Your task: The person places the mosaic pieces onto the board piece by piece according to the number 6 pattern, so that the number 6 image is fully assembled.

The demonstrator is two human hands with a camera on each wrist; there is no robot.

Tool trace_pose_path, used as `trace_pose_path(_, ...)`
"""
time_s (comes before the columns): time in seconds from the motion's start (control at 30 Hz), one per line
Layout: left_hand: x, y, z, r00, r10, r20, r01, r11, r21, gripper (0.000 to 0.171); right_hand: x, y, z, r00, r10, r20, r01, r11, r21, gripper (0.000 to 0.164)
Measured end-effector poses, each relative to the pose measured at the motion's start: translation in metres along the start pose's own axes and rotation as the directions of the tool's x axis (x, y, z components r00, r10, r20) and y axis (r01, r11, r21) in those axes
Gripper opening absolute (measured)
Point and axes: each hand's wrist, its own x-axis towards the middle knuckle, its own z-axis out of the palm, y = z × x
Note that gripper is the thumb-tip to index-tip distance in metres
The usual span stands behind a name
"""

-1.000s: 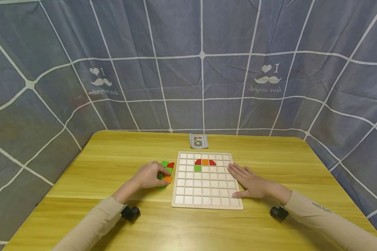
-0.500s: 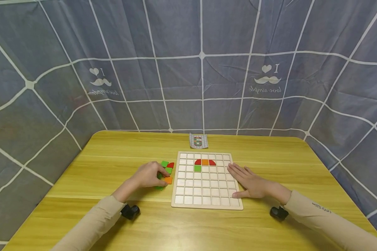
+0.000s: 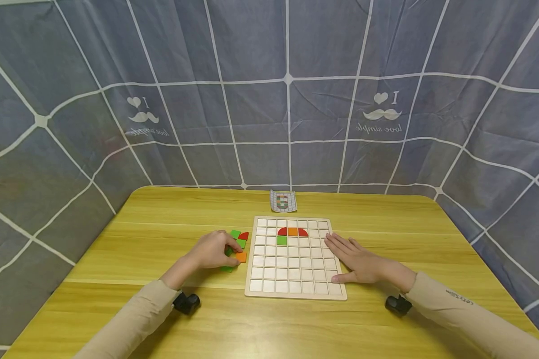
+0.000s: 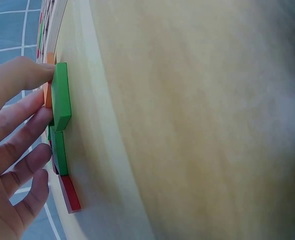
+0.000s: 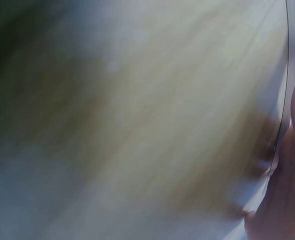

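Note:
In the head view, my left hand [image 3: 213,251] is over a small pile of coloured tiles left of the wooden grid board [image 3: 250,279]. Thumb and index finger pinch an orange tile [image 3: 241,257] at its edges. Beside it in the left wrist view are a green tile [image 4: 61,97], a second green tile [image 4: 58,150] and a red tile [image 4: 70,194]; the other fingers are loosely bent. My right hand [image 3: 359,262] lies flat with straight fingers on the board's right edge. Set into the grid are two red quarter-round tiles [image 3: 282,232], an orange square [image 3: 292,232] and a green square [image 3: 282,241].
A printed pattern card [image 3: 283,202] lies behind the board, near the back edge of the wooden table [image 3: 197,204]. A grey-blue curtain [image 3: 260,114] with white lines hangs round the table. Black wrist cameras [image 3: 186,304] sit under both sleeves.
The green tile nearest me has slid slightly left under the left hand, whose fingers shift a little at the orange tile. My right hand stays on the board.

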Motion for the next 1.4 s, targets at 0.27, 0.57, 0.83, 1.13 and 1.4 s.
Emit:
trace_pose_path(0.27, 0.002, 0.001, -0.001, 1.000, 0.000, -0.028, 0.000, 1.000, -0.012, 0.021, -0.001, 0.000, 0.000, 1.000, 0.002, 0.003, -0.002, 1.000, 0.004, 0.093)
trace_pose_path(0.57, 0.008, 0.008, -0.002, 0.999, -0.001, -0.048, 0.001, 1.000, 0.002, 0.021, 0.000, 0.000, 0.000, 1.000, -0.001, 0.001, 0.001, 1.000, 0.000, 0.093)
trace_pose_path(0.83, 0.019, 0.020, -0.002, 0.999, 0.009, -0.042, -0.009, 1.000, 0.006, 0.021, 0.000, 0.000, 0.000, 1.000, 0.002, 0.008, -0.002, 1.000, 0.002, 0.093)
trace_pose_path(1.13, 0.035, 0.033, 0.001, 0.997, 0.052, -0.051, -0.052, 0.999, -0.003, 0.021, 0.000, 0.000, -0.001, 1.000, 0.009, 0.012, -0.009, 1.000, 0.007, 0.093)
trace_pose_path(1.4, 0.049, 0.045, 0.005, 0.998, 0.051, -0.036, -0.050, 0.999, 0.013, 0.020, 0.000, -0.001, -0.002, 1.000, 0.009, 0.011, -0.010, 1.000, 0.003, 0.093)
